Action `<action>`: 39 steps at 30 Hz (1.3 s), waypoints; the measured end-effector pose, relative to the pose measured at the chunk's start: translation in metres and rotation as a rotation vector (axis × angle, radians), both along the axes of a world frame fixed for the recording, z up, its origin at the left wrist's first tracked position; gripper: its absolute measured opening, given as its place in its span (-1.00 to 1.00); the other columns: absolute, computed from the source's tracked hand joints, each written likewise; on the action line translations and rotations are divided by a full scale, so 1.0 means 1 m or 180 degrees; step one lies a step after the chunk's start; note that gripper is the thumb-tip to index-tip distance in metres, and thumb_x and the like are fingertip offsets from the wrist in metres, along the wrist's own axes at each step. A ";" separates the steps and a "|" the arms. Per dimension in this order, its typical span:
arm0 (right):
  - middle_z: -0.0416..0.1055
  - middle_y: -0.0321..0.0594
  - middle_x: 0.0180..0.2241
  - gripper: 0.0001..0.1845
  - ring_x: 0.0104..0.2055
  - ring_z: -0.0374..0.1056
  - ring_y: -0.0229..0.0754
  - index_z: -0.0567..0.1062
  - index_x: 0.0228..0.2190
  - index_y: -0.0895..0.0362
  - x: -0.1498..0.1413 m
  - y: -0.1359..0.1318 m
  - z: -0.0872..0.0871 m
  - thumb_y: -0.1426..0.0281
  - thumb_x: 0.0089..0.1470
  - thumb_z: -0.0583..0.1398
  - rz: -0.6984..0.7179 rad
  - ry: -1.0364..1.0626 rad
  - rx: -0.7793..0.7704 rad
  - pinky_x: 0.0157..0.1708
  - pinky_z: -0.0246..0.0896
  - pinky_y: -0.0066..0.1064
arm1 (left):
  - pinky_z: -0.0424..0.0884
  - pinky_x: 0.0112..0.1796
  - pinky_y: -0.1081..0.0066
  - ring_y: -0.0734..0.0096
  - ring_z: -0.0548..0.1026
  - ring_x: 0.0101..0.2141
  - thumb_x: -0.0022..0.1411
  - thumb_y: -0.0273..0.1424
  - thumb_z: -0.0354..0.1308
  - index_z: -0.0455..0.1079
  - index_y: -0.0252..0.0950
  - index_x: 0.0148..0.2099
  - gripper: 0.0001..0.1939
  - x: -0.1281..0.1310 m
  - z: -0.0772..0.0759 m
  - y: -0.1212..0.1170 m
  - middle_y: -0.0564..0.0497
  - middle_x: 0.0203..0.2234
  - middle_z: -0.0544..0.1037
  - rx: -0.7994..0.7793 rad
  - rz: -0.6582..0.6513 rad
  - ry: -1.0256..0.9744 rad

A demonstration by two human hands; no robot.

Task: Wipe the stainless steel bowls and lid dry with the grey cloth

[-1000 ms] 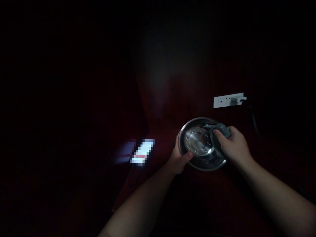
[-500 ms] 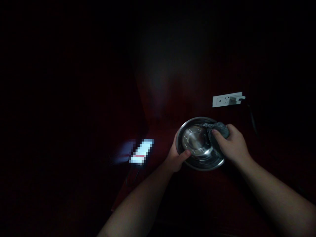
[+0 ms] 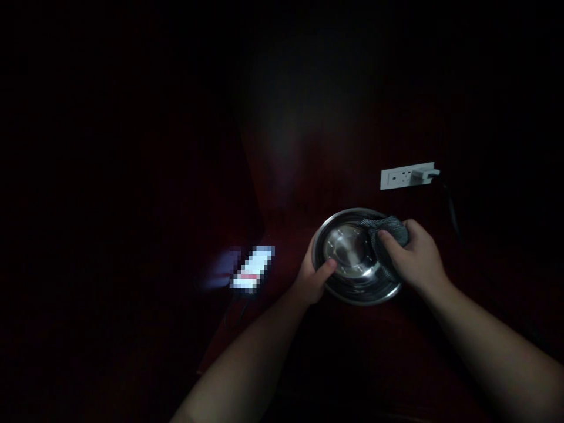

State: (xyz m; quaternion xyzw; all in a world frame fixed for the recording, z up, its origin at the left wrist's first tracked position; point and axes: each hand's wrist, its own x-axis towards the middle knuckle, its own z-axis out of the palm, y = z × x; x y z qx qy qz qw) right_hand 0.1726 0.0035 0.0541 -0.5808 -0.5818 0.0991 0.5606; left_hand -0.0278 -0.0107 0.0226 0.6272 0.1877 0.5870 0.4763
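Note:
A shiny metal bowl (image 3: 348, 249) is tilted toward me, its inside facing the camera. My left hand (image 3: 314, 277) grips it at the left, thumb over the rim and the other fingers hidden behind. My right hand (image 3: 416, 255) is closed on a grey-green patterned cloth (image 3: 388, 238). The cloth lies over the right rim and against the inner wall of the bowl. My right thumb presses on the cloth; the other fingers are mostly hidden.
Left of the bowl a lit phone (image 3: 253, 268), its screen blurred out, rests on a dark red surface (image 3: 220, 346) with a cable below it. A white wall socket (image 3: 406, 176) with a plugged-in adapter and dark cord is behind. Everything else is very dark.
The bowl and my left hand have shifted very slightly to the left. Both hands keep their hold, and the cloth stays at the right rim.

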 end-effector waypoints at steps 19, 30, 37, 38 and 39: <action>0.21 -0.36 -0.60 -0.70 -0.57 0.15 -0.27 0.22 -0.53 0.08 0.000 -0.001 0.000 0.16 -0.05 0.17 0.0081 0.0003 0.0060 -0.59 0.03 -0.40 | 0.15 0.15 0.13 0.10 0.27 0.15 0.22 -0.15 0.08 0.13 -0.25 0.23 -0.40 0.002 -0.003 0.003 -0.14 0.15 0.32 0.0303 0.0515 0.0037; 0.23 -0.35 -0.59 -0.70 -0.56 0.17 -0.26 0.21 -0.53 0.06 0.000 0.001 -0.001 0.15 -0.05 0.17 0.0150 0.0003 0.0109 -0.57 0.06 -0.39 | 0.15 0.14 0.12 0.12 0.28 0.12 0.23 -0.17 0.06 0.09 -0.25 0.24 -0.41 0.001 -0.003 0.002 -0.15 0.13 0.32 0.0388 0.0522 0.0116; 0.22 -0.33 -0.58 -0.70 -0.55 0.14 -0.26 0.20 -0.54 0.06 -0.001 0.001 0.001 0.16 -0.06 0.17 0.0131 -0.0094 0.0152 -0.56 0.04 -0.39 | 0.16 0.13 0.14 0.11 0.29 0.10 0.22 -0.15 0.07 0.10 -0.24 0.24 -0.40 0.001 -0.002 0.001 -0.14 0.11 0.33 0.0385 0.0563 0.0134; 0.22 -0.33 -0.58 -0.71 -0.55 0.14 -0.26 0.20 -0.54 0.06 -0.001 0.001 0.002 0.16 -0.06 0.17 0.0116 -0.0099 0.0141 -0.56 0.04 -0.39 | 0.16 0.13 0.14 0.11 0.30 0.10 0.22 -0.14 0.07 0.10 -0.24 0.24 -0.40 0.001 -0.002 0.001 -0.14 0.11 0.33 0.0388 0.0562 0.0133; 0.22 -0.33 -0.58 -0.71 -0.55 0.14 -0.26 0.20 -0.54 0.06 -0.001 0.000 0.002 0.17 -0.06 0.17 0.0105 -0.0097 0.0126 -0.56 0.04 -0.38 | 0.15 0.13 0.14 0.12 0.30 0.10 0.22 -0.15 0.07 0.10 -0.24 0.24 -0.40 0.001 -0.003 0.002 -0.14 0.11 0.33 0.0392 0.0567 0.0135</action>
